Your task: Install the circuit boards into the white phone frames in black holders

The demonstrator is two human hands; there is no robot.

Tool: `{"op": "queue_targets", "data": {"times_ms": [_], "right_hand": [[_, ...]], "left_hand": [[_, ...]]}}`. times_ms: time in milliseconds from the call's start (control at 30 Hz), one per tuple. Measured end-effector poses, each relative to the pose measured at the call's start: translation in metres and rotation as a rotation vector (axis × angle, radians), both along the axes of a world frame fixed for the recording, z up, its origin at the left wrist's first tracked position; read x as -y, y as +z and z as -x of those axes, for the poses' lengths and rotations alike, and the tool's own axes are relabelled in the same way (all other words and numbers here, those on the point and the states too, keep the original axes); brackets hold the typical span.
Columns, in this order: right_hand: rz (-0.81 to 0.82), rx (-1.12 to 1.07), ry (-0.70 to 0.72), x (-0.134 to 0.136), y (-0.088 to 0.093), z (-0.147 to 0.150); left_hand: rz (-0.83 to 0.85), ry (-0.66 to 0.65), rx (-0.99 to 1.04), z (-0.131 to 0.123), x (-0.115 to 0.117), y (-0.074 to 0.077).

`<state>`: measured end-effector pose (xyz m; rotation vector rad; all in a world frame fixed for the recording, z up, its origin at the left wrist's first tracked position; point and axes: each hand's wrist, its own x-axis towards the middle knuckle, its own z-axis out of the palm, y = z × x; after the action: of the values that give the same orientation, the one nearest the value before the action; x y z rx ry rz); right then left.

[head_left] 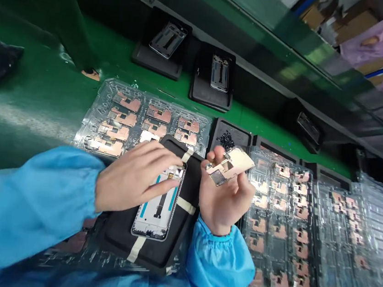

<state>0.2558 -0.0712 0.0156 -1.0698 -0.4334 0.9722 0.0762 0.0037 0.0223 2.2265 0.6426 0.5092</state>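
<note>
**Over a green surface (51, 100), gripping a circuit board (240, 159)**

Holds it raised by the edges in the right hand (221, 200), at two o'clock from the phone frame (150, 215). Looks light, stiff, fragile; best taken by the rim. Has the left hand (132, 178) over the frame's top; impossible to tell whether gripping. Farther out, at three o'clock, shows a clear tray (279, 250).

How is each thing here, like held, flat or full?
Left hand, bent over one end of the phone frame
Right hand, gripping the circuit board
Circuit board, held up, tilted
Phone frame, inside showing, lying flat
Black tray, striped with tape
Black bits, piled loosely
Left clear tray, holding boards
</note>
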Motion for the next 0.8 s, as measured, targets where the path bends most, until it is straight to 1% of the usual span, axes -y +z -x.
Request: {"op": "queue_targets", "data": {"times_ms": [33,67,100,133,167,233,267,300,333,400,433,500,533,567,633,800], "right_hand": [[0.048,-0.073,0.046,-0.001,0.001,-0.004],[0.093,-0.136,0.110,-0.001,0.001,-0.007],[0.133,-0.180,0.183,-0.001,0.001,-0.010],[0.164,-0.202,0.257,-0.001,0.001,-0.012],[0.181,-0.203,0.323,0.001,0.000,-0.014],[0.181,-0.138,0.417,0.005,0.000,-0.015],[0.160,-0.066,0.434,0.007,0.001,-0.015],[0.135,0.046,0.421,0.010,0.001,-0.015],[0.114,0.212,0.384,0.012,0.002,-0.014],[0.064,0.679,0.316,0.014,0.004,-0.011],[0.029,0.934,0.320,0.014,0.005,-0.009],[-0.038,1.369,0.421,0.014,0.005,-0.004],[-0.066,1.515,0.490,0.013,0.004,-0.001],[-0.075,1.615,0.546,0.012,0.003,0.001],[-0.043,1.723,0.594,0.012,0.000,0.005],[0.004,1.795,0.624,0.014,-0.004,0.007]], "left_hand": [[-0.229,-0.010,-0.077,0.005,0.004,-0.007],[-0.395,-0.024,-0.149,0.009,0.009,-0.014],[-0.493,-0.033,-0.203,0.011,0.012,-0.019],[-0.533,-0.042,-0.238,0.013,0.015,-0.022],[-0.537,-0.049,-0.242,0.014,0.018,-0.023],[-0.487,-0.076,-0.175,0.017,0.022,-0.022],[-0.450,-0.110,-0.114,0.019,0.023,-0.020],[-0.416,-0.154,-0.047,0.023,0.025,-0.018],[-0.392,-0.198,0.019,0.027,0.027,-0.017],[-0.404,-0.257,0.101,0.036,0.033,-0.016],[-0.438,-0.267,0.115,0.040,0.036,-0.017],[-0.518,-0.266,0.102,0.046,0.040,-0.021],[-0.549,-0.264,0.089,0.048,0.042,-0.023],[-0.568,-0.261,0.080,0.048,0.043,-0.025],[-0.575,-0.248,0.086,0.048,0.044,-0.027],[-0.545,-0.221,0.124,0.046,0.043,-0.029]]}}
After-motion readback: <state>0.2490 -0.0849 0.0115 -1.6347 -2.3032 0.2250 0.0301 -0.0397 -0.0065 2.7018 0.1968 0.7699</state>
